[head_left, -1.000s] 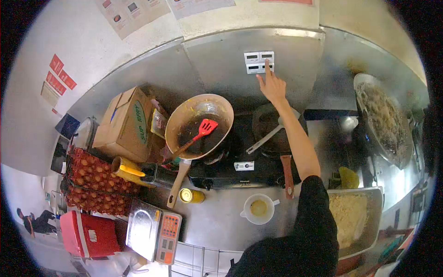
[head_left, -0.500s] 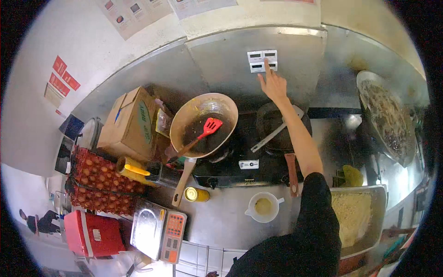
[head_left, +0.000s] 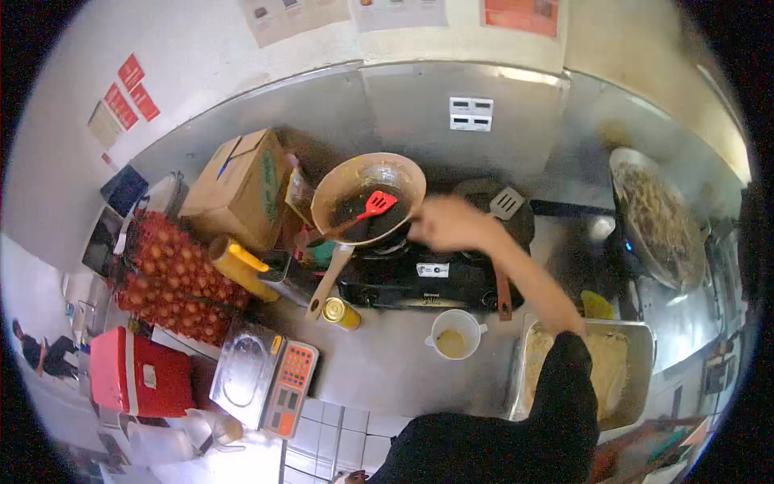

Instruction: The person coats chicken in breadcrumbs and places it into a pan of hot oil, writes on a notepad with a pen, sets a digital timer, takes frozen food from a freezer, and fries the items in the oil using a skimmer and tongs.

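My right hand (head_left: 447, 223) is smeared by motion over the stove (head_left: 387, 289), just right of a cream-coloured pan (head_left: 326, 208). A red slotted spatula (head_left: 376, 205) rests in that pan. Behind my hand and forearm lies a dark pan (head_left: 520, 230) with a grey slotted turner (head_left: 506, 203) across it. The turner's handle is hidden by my hand, so whether I touch it is unclear. A sliver of what looks like my left hand (head_left: 353, 477) shows at the bottom edge, its fingers hidden. Small white timers (head_left: 471, 114) are on the metal wall.
A white measuring jug (head_left: 454, 335) and a yellow can (head_left: 341, 314) stand on the counter. On the left are a scale (head_left: 266, 375), eggs (head_left: 181, 274), a cardboard box (head_left: 234, 189) and a red cooler (head_left: 141, 373). A tray (head_left: 645, 379) and a large wok (head_left: 657, 218) are at right.
My right hand has left the wall timers, where a finger was extended, and come down and left over the stove. The camera view has shifted slightly.
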